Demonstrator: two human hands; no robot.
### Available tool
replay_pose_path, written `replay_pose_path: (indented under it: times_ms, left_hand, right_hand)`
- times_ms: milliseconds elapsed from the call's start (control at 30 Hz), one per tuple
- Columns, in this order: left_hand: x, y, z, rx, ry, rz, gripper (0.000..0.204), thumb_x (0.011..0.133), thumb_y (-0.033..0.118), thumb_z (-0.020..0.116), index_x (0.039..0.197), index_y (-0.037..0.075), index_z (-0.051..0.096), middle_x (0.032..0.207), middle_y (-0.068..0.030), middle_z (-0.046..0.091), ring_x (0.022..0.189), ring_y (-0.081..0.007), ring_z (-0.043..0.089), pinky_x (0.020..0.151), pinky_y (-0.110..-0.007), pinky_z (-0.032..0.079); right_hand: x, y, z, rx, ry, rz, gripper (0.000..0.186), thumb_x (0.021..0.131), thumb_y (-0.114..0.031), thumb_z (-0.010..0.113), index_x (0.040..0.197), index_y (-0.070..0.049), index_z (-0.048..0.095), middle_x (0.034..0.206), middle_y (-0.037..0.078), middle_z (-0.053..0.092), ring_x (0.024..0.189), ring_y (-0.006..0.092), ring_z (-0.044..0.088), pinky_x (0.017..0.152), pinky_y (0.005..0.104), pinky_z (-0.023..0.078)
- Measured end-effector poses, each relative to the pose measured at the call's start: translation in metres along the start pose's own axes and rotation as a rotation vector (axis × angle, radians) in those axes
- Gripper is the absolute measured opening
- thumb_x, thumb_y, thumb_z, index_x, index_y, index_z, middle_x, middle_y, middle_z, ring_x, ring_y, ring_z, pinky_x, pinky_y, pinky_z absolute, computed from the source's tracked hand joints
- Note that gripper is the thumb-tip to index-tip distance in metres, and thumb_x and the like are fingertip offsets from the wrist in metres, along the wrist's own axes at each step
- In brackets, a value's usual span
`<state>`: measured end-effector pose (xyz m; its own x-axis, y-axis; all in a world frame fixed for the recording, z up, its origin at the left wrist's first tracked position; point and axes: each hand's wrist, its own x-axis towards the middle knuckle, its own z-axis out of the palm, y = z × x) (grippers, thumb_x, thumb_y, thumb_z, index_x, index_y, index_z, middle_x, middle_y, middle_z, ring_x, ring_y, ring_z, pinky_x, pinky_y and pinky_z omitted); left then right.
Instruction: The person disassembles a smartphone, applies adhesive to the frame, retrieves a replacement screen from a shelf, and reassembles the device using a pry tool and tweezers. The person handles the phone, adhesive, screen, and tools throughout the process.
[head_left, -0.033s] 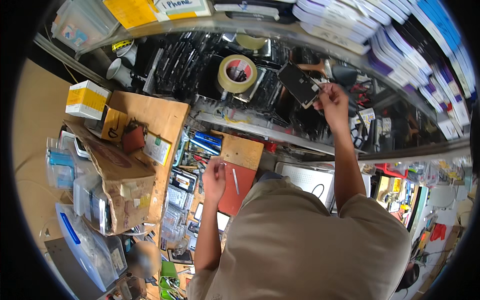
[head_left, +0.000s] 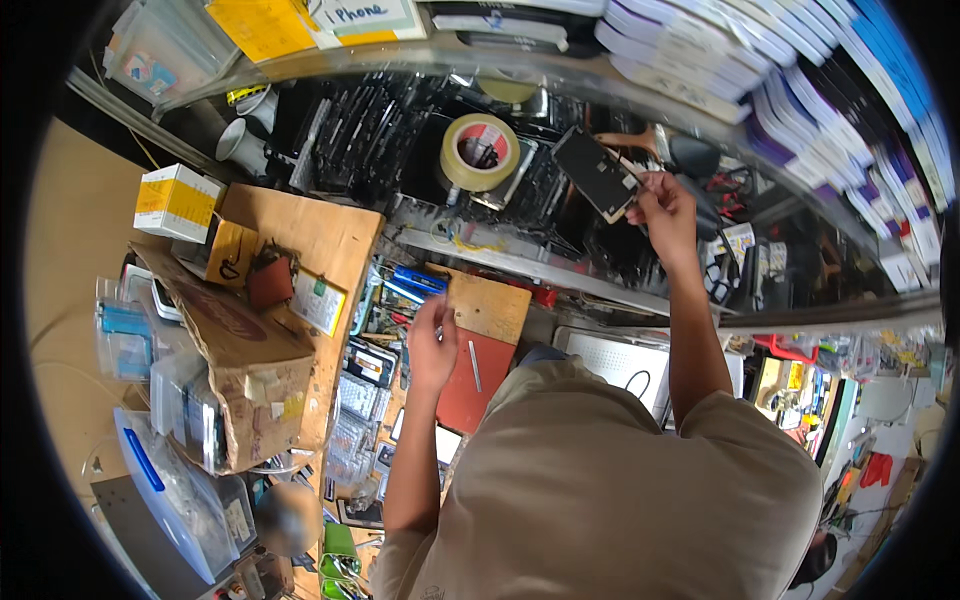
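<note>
One cardboard box (head_left: 250, 350) stands at left. The left hand (head_left: 433, 345), fingers curled, hovers at the edge of a red mat (head_left: 465, 405) bearing a slim pale stick (head_left: 475, 366); whether it grips anything, I cannot tell. Further right, a tape roll (head_left: 478, 182) sits on the cluttered shelf (head_left: 540, 268); then a dark flat panel (head_left: 592, 170) tilts above it, its right end pinched by the right hand (head_left: 665, 208).

The bare right hand (head_left: 668, 215) hides part of the flat black rectangular panel's (head_left: 592, 168) edge; whether the curled bare left hand (head_left: 433, 345) holds anything cannot be told. A round brownish shape (head_left: 288, 520) is blurred; the upper edge cuts off a yellow box (head_left: 262, 28).
</note>
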<state>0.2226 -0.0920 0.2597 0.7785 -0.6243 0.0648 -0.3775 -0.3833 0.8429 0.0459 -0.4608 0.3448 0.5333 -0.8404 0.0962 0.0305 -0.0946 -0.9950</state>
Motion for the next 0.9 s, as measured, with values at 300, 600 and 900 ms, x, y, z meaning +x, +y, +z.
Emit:
replay_pose_path:
  times_ms: [300, 600, 900]
  left_hand:
    - [0.183, 0.120, 0.046, 0.700, 0.128, 0.280, 0.050, 0.092, 0.026, 0.081, 0.140, 0.018, 0.070, 0.115, -0.0177, 0.058, 0.110, -0.0374, 0.062, 0.093, -0.048, 0.054]
    - [0.121, 0.136, 0.025, 0.589, 0.076, 0.441, 0.042, 0.083, 0.027, 0.085, 0.121, 0.015, 0.073, 0.110, -0.0165, 0.057, 0.107, -0.0363, 0.061, 0.088, -0.046, 0.053]
    - [-0.033, 0.078, -0.036, 0.215, 0.016, -0.030, 0.055, 0.071, 0.026, 0.093, 0.119, 0.011, 0.070, 0.114, -0.0175, 0.056, 0.105, -0.0367, 0.062, 0.089, -0.046, 0.054]
  right_hand:
    - [0.060, -0.012, 0.088, 0.322, -0.049, 0.150, 0.027, 0.104, -0.007, 0.068, 0.127, 0.007, 0.071, 0.101, 0.011, 0.078, 0.075, 0.0165, 0.073, 0.070, 0.0303, 0.061]
    - [0.089, -0.055, 0.227, 0.006, -0.251, 0.045, 0.030, 0.103, -0.011, 0.077, 0.128, 0.006, 0.075, 0.107, 0.012, 0.080, 0.088, 0.0131, 0.075, 0.079, 0.0265, 0.062]
    - [0.052, -0.018, 0.283, -0.295, -0.569, -0.671, 0.057, 0.094, -0.006, 0.082, 0.148, -0.005, 0.064, 0.108, 0.020, 0.075, 0.086, 0.0296, 0.076, 0.078, 0.0376, 0.061]
